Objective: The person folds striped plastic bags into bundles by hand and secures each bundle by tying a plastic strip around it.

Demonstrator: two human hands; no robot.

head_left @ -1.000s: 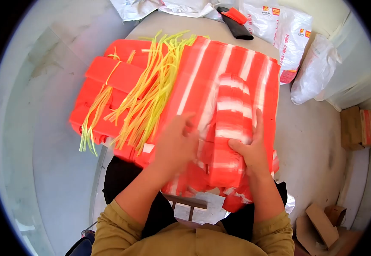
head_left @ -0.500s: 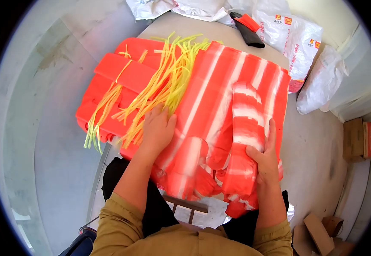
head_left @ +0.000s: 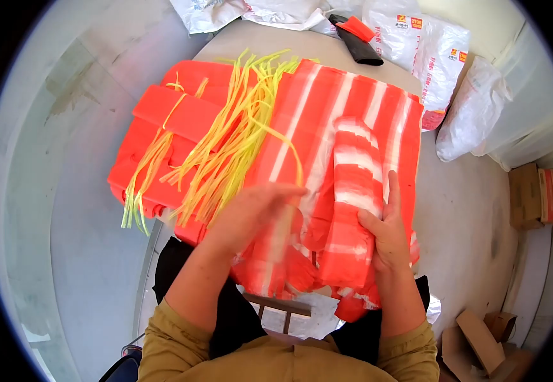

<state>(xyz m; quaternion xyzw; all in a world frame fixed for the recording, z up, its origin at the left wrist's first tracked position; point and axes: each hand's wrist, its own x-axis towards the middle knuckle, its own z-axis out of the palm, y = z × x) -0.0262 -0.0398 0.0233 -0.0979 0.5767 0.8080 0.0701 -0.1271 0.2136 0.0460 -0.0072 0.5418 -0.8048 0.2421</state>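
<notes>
A folded bundle of red-and-white striped sheeting [head_left: 357,191] lies lengthwise on a larger striped stack [head_left: 327,95]. My right hand [head_left: 391,239] grips the bundle's right side, thumb on top and index finger stretched along the edge. Left of it, my left hand [head_left: 257,213] is blurred by motion, its fingers pinched on one yellow strip [head_left: 294,153]. That strip arcs up toward a bunch of yellow plastic strips [head_left: 238,134] lying on the red material. Another loose striped bundle [head_left: 276,248] is partly beneath my left hand.
Folded red bundles [head_left: 181,118] tied with a yellow strip lie at the left. White printed sacks [head_left: 439,63] and a black roll with a red piece [head_left: 360,44] are at the back. Cardboard boxes [head_left: 528,197] stand at the right, with more open cardboard [head_left: 477,344] below.
My left hand has moved right from the yellow bunch toward the striped bundle, drawing one strip along. My right hand keeps its hold on the bundle. The whole view has shifted slightly.
</notes>
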